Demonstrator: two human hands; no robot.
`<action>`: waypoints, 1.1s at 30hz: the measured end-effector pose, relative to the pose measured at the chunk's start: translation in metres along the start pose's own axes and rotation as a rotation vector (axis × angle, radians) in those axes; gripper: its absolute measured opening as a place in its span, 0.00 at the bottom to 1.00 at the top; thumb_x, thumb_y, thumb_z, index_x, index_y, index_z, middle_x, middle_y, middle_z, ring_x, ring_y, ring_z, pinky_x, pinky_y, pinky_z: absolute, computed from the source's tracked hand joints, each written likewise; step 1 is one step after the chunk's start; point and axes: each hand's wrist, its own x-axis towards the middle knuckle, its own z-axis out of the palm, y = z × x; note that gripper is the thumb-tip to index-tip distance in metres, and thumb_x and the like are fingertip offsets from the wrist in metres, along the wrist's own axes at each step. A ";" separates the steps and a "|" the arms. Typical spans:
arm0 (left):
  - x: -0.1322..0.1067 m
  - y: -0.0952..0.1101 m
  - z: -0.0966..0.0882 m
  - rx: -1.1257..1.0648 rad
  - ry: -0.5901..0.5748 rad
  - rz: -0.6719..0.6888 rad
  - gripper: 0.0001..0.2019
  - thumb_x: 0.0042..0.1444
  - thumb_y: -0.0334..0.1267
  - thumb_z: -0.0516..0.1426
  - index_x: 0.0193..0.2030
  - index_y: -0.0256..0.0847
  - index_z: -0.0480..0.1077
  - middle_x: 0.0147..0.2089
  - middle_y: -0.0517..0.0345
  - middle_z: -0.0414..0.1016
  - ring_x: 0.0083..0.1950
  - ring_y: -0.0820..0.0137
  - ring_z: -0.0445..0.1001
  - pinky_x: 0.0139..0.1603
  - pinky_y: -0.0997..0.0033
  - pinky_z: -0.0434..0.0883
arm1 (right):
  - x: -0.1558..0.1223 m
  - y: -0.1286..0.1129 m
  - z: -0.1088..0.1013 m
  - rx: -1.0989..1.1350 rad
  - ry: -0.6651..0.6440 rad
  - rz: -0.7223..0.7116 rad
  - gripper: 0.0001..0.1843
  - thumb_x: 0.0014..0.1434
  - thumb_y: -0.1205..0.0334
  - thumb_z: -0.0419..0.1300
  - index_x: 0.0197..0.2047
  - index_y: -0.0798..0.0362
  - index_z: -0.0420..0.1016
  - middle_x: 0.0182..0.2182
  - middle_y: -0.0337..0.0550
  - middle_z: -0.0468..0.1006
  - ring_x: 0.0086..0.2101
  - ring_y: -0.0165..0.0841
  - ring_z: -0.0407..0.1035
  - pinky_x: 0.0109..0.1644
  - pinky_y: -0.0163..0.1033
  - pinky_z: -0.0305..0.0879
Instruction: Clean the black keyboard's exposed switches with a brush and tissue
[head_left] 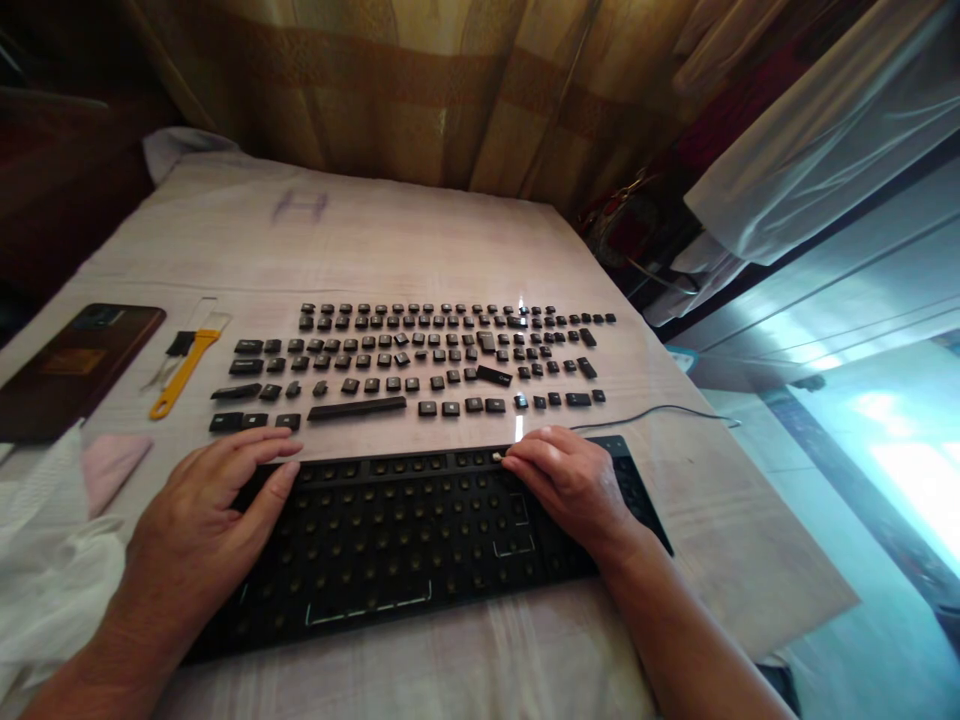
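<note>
A black keyboard (390,540) with its keycaps off lies near the table's front, bare key posts showing. Over its upper left corner rests my left hand (217,490), fingers stretched out and thumb apart, touching the frame. My right hand (570,480) is closed in a pinch above the top row, right of centre. Between its fingertips pokes out a small white tip (498,456), perhaps of a cotton swab; the rest is hidden. Beyond the keyboard, loose black keycaps (427,408) lie in rows, with the long space bar (357,408) in front.
To the left are a yellow-handled brush (184,372), a brown phone (82,365), a pink cloth (116,465) and crumpled white tissue (71,570). A cable (652,409) runs off rightward. A curtain (390,90) hangs behind the table; its right edge (750,450) drops to the floor.
</note>
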 end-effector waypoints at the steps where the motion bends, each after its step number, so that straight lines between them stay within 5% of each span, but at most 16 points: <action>1: 0.000 0.000 0.000 -0.003 0.000 -0.004 0.16 0.68 0.49 0.49 0.48 0.43 0.73 0.50 0.52 0.79 0.51 0.60 0.77 0.54 0.58 0.72 | 0.000 0.000 0.000 -0.003 0.003 0.003 0.13 0.71 0.58 0.58 0.34 0.50 0.77 0.29 0.41 0.81 0.31 0.32 0.75 0.38 0.35 0.69; 22: -0.001 0.001 0.000 -0.048 -0.033 -0.088 0.16 0.67 0.51 0.50 0.47 0.45 0.74 0.50 0.53 0.79 0.53 0.59 0.78 0.57 0.55 0.73 | 0.000 0.001 0.000 0.024 -0.007 0.039 0.16 0.70 0.59 0.59 0.29 0.50 0.76 0.26 0.40 0.79 0.28 0.31 0.73 0.36 0.35 0.69; 33: 0.000 0.006 -0.001 -0.058 0.012 -0.055 0.13 0.68 0.46 0.51 0.47 0.43 0.74 0.49 0.54 0.80 0.51 0.64 0.78 0.57 0.61 0.73 | 0.000 0.001 0.002 0.066 0.018 0.060 0.06 0.66 0.59 0.61 0.37 0.49 0.77 0.29 0.41 0.81 0.31 0.35 0.77 0.37 0.38 0.71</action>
